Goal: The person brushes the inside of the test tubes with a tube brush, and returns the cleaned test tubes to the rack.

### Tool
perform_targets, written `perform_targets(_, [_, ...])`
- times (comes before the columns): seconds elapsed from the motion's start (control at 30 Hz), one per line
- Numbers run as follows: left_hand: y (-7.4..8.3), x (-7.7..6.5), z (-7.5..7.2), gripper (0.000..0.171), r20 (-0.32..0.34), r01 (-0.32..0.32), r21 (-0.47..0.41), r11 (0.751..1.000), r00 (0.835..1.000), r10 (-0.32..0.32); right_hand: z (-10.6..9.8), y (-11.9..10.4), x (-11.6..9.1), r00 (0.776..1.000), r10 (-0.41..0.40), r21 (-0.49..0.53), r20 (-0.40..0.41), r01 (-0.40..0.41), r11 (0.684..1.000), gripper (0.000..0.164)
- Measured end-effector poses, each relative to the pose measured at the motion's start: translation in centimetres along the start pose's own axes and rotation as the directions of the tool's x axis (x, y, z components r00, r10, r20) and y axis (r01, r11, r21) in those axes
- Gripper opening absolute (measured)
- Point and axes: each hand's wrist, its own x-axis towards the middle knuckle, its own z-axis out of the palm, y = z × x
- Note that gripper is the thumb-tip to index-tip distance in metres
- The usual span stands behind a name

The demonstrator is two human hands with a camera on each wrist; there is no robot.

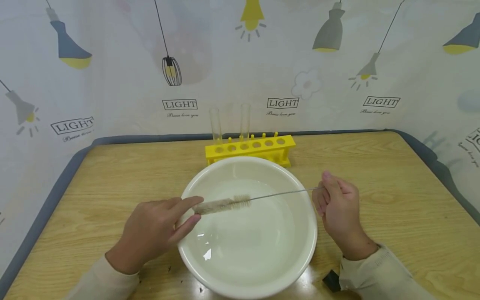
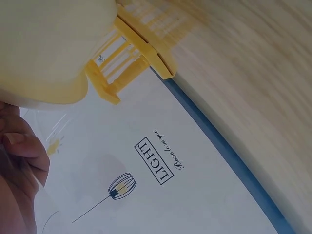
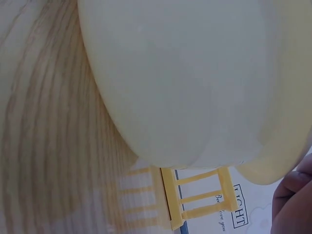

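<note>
My left hand (image 1: 153, 227) pinches one end of a clear test tube (image 1: 214, 206) between thumb and fingers, over the white basin (image 1: 247, 290). Inside the tube sits the bristled head of a test tube brush (image 1: 241, 201), with part of the bristles sticking out at the tube's right end. From there its thin twisted wire runs right, across the basin, to my right hand (image 1: 339, 210), which grips the far end beside the basin's right rim. Shallow clear liquid lies in the basin. In both wrist views only a few fingers show at the edge, and the basin's side hides the tube.
Behind the basin stands a yellow test tube rack (image 1: 250, 145) holding two upright glass tubes, one of them a clear tube (image 1: 245, 121) near its middle. A small black object (image 1: 331, 281) lies by the right sleeve. The wooden table (image 1: 393, 175) ends at a lamp-patterned curtain (image 1: 225, 62).
</note>
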Motion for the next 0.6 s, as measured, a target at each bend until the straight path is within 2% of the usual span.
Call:
perform_targets(0.17, [0.11, -0.03, 0.08, 0.036, -0.002, 0.006, 0.007, 1.000, 1.000, -0.006, 0.08, 0.08, -0.08, 0.999, 0.035, -0.037, -0.029, -0.036, 0.999, 0.054])
perform_targets(0.6, [0.15, -0.08, 0.12, 0.038, 0.004, 0.016, 0.023, 1.000, 1.000, -0.017, 0.06, 0.28, -0.01, 0.997, 0.063, -0.063, -0.035, -0.065, 0.996, 0.054])
